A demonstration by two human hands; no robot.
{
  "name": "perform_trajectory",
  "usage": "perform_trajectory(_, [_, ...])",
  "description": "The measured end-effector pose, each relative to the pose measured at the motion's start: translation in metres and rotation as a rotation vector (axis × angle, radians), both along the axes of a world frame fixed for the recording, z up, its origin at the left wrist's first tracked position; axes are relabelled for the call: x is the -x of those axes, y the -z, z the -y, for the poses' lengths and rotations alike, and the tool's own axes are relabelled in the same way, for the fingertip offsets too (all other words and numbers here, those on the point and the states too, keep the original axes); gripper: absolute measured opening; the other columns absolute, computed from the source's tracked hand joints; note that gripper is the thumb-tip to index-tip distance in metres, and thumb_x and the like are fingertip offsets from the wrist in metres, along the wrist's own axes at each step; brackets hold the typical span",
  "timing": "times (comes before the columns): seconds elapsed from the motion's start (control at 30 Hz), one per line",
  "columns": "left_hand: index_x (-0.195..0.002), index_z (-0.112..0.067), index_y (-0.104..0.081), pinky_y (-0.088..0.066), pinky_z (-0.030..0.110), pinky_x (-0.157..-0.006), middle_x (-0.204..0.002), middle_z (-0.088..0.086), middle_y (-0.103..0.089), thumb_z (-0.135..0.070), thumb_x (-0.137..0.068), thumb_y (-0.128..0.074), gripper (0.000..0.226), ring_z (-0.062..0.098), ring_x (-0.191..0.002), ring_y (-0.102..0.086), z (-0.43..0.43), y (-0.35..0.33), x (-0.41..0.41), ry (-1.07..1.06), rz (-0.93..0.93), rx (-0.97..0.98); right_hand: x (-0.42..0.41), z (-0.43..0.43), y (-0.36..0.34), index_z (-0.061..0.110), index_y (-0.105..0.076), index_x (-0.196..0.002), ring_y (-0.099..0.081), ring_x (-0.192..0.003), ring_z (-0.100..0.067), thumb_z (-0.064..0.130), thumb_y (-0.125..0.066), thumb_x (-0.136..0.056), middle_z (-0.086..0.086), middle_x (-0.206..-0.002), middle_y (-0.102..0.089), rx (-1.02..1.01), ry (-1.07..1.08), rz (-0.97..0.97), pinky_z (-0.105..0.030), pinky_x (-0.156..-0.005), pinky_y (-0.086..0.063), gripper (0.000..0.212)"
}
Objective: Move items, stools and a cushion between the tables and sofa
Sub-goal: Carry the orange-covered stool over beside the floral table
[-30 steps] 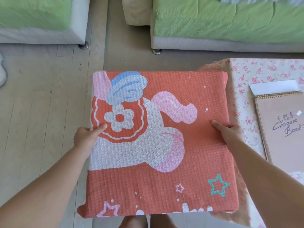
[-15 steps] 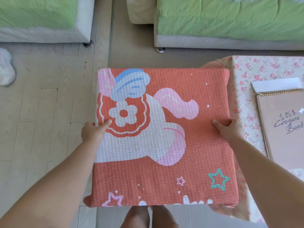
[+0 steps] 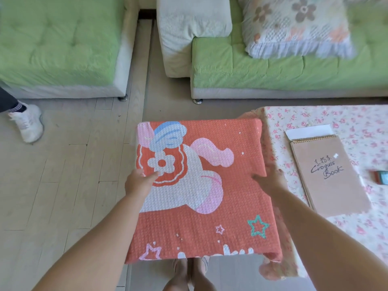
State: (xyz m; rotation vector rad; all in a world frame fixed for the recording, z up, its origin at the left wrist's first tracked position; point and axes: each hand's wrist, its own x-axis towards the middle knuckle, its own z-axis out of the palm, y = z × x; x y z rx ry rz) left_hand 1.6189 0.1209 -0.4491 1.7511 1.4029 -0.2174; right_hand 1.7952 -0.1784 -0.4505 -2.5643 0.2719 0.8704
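A square orange cushion (image 3: 210, 223) with a white-and-pink cartoon figure and small stars is held flat in front of me, above the floor. My left hand (image 3: 138, 181) grips its left edge, thumb on top. On the cushion's right edge, next to the table, sits my right hand (image 3: 270, 181) with the thumb over the top. Ahead stands the green sofa (image 3: 273, 70), and a table with a floral cloth (image 3: 357, 122) is at my right.
A brown "Croquis Book" sketchbook (image 3: 327, 175) and a small red-and-blue item (image 3: 381, 177) lie on the table. A flowered pillow (image 3: 298, 28) rests on the sofa. A green ottoman (image 3: 58, 45) stands far left. Another person's white shoe (image 3: 28, 124) is on the floor at left.
The view has tilted up, so the sofa seat, pillow and ottoman top now show. The cushion stays in both hands and has shifted slightly right and away from me.
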Motion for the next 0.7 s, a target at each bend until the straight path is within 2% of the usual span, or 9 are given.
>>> perform_trajectory(0.07, [-0.134,-0.004,-0.047,-0.043,0.038,-0.096,-0.135,0.013,-0.054,-0.042,-0.079,-0.07,0.07,0.031,-0.12,-0.054,0.017,-0.025,0.0,0.014,0.049,0.022,0.01,0.004,-0.022,0.02,-0.031,-0.141,-0.059,-0.099,-0.029,0.044,-0.067,-0.08,-0.015,-0.14,-0.038,-0.034,0.0,0.021,-0.034,-0.068,-0.053,0.076])
perform_trajectory(0.13, [-0.135,-0.007,-0.046,-0.043,0.038,-0.099,-0.137,0.011,-0.053,-0.041,-0.079,-0.071,0.07,0.029,-0.121,-0.053,0.032,-0.046,0.001,0.038,0.093,0.049,0.021,0.009,-0.04,0.02,-0.032,-0.142,-0.059,-0.086,-0.018,0.044,-0.067,-0.08,-0.012,-0.141,-0.04,-0.087,0.003,0.05,-0.022,-0.051,-0.042,0.075])
perform_trajectory(0.2, [-0.136,-0.008,-0.044,-0.043,0.039,-0.101,-0.139,0.01,-0.051,-0.04,-0.08,-0.071,0.07,0.029,-0.122,-0.052,0.045,-0.064,0.001,0.063,0.127,0.082,0.033,0.015,-0.056,0.019,-0.032,-0.142,-0.055,-0.077,-0.014,0.043,-0.066,-0.081,-0.009,-0.143,-0.041,-0.125,0.008,0.063,-0.017,-0.045,-0.033,0.074])
perform_trajectory(0.27, [-0.137,-0.008,-0.043,-0.043,0.034,-0.095,-0.139,0.01,-0.05,-0.038,-0.081,-0.07,0.069,0.028,-0.121,-0.053,0.064,-0.081,0.003,0.11,0.156,0.101,0.048,0.028,-0.078,0.019,-0.032,-0.142,-0.055,-0.072,-0.014,0.04,-0.067,-0.082,-0.011,-0.141,-0.041,-0.146,0.034,0.057,-0.022,-0.048,-0.042,0.073])
perform_trajectory(0.33, [-0.136,-0.008,-0.044,-0.041,0.032,-0.09,-0.139,0.01,-0.05,-0.036,-0.082,-0.069,0.066,0.027,-0.12,-0.053,0.08,-0.093,0.008,0.166,0.177,0.125,0.065,0.039,-0.089,0.018,-0.034,-0.141,-0.057,-0.075,-0.018,0.036,-0.067,-0.082,-0.013,-0.137,-0.044,-0.154,0.061,0.058,-0.029,-0.059,-0.05,0.069])
perform_trajectory(0.4, [-0.136,-0.008,-0.044,-0.042,0.034,-0.096,-0.139,0.01,-0.05,-0.034,-0.082,-0.069,0.064,0.027,-0.122,-0.052,0.097,-0.107,0.007,0.24,0.198,0.138,0.08,0.057,-0.104,0.015,-0.038,-0.136,-0.057,-0.087,-0.02,0.034,-0.066,-0.083,-0.013,-0.134,-0.047,-0.148,0.062,0.092,-0.03,-0.068,-0.049,0.062])
perform_trajectory(0.5, [-0.134,-0.009,-0.046,-0.041,0.037,-0.098,-0.139,0.009,-0.051,-0.034,-0.083,-0.068,0.061,0.027,-0.123,-0.052,0.113,-0.116,0.0,0.288,0.206,0.141,0.092,0.07,-0.115,0.016,-0.041,-0.135,-0.05,-0.091,-0.017,0.031,-0.062,-0.086,-0.01,-0.137,-0.047,-0.15,0.097,0.098,-0.022,-0.068,-0.039,0.056])
perform_trajectory(0.67, [-0.127,-0.008,-0.051,-0.041,0.031,-0.091,-0.131,0.009,-0.056,-0.032,-0.081,-0.071,0.056,0.025,-0.115,-0.055,0.167,-0.141,-0.007,0.425,0.261,0.189,0.118,0.12,-0.143,0.014,-0.041,-0.136,-0.054,-0.105,-0.024,0.032,-0.061,-0.087,-0.011,-0.142,-0.041,-0.162,0.184,0.157,-0.033,-0.082,-0.047,0.056])
perform_trajectory(0.7, [-0.126,-0.007,-0.051,-0.041,0.03,-0.091,-0.129,0.01,-0.057,-0.031,-0.081,-0.071,0.055,0.025,-0.113,-0.056,0.176,-0.144,-0.012,0.444,0.272,0.19,0.119,0.13,-0.146,0.013,-0.04,-0.136,-0.053,-0.105,-0.025,0.032,-0.061,-0.087,-0.012,-0.143,-0.039,-0.171,0.196,0.162,-0.032,-0.081,-0.046,0.057])
